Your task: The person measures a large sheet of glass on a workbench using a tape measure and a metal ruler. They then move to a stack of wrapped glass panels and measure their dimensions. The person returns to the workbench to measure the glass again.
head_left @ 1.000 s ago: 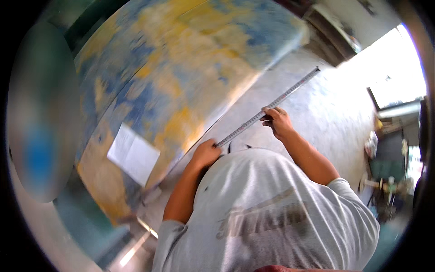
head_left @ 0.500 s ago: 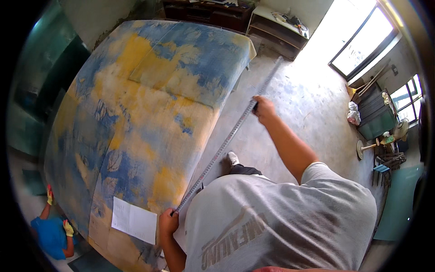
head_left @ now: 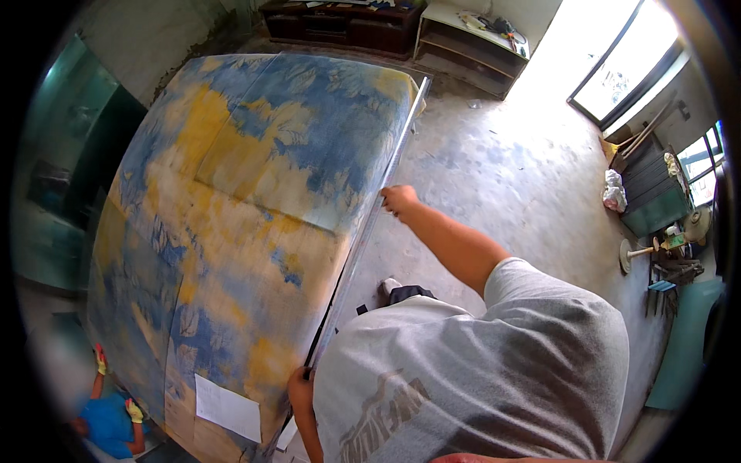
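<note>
A long metal ruler (head_left: 402,139) lies slantwise along the right edge of a large table (head_left: 224,177) covered with blue, yellow and beige patterned cloth. My right hand (head_left: 398,200) is closed on the ruler around its middle, with the arm stretched forward. Close to my body, my left hand (head_left: 300,383) grips the ruler's near end; its fingers are partly hidden. A white sheet of paper (head_left: 228,409) rests on the cloth to the left of that hand. Faint straight lines cross the cloth.
A person in a blue shirt (head_left: 108,424) with yellow-and-red gloves is at the table's near left corner. Glass panels (head_left: 58,193) stand at the left. Shelves (head_left: 471,54) and a dark cabinet (head_left: 340,27) are at the back; a fan (head_left: 629,253) stands at the right.
Both hands still hold the ruler. It has swung left from over the floor to the table's right edge, and my right hand has moved left and slightly nearer.
</note>
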Demonstrator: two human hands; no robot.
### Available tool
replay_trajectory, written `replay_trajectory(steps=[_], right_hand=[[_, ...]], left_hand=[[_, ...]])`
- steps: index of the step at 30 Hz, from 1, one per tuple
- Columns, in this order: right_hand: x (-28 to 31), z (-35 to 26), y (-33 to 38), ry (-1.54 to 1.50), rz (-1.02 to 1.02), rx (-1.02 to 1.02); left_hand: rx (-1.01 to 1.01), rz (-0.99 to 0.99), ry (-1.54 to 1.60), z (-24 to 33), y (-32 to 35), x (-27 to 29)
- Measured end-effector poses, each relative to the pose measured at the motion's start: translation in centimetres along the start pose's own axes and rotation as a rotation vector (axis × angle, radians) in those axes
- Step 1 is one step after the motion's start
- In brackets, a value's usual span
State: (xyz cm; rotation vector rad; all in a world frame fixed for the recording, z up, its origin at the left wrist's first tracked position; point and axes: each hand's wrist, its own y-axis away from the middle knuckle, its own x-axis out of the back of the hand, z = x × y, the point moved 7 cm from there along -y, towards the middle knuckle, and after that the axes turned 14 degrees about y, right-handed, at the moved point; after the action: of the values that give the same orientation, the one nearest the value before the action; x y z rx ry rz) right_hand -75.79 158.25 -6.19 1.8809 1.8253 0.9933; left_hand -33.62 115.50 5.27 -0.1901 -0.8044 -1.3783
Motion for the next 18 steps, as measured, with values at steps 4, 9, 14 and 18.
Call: replay_trajectory(steps=[4, 9, 14, 18], right_hand=[[3.8, -5.4, 0.7, 0.100, 0.119, -0.016], [5.1, -4.8, -1.5, 0.095, 0.192, 0.029], [3.9, -3.1, -3.0, 0.246, 0.114, 0.085], [3.5, -2.6, -0.6, 0.316, 0.120, 0.127]], left_hand=[[0.123, 0.020, 0.091, 3.4, 0.0, -1.7], [0.183, 0.080, 0.085, 6.0, 0.1, -3.1], [0.160, 0.133, -0.027, 3.7, -0.1, -2.7], [0.194, 0.055, -0.084, 2.5, -1.6, -4.0]])
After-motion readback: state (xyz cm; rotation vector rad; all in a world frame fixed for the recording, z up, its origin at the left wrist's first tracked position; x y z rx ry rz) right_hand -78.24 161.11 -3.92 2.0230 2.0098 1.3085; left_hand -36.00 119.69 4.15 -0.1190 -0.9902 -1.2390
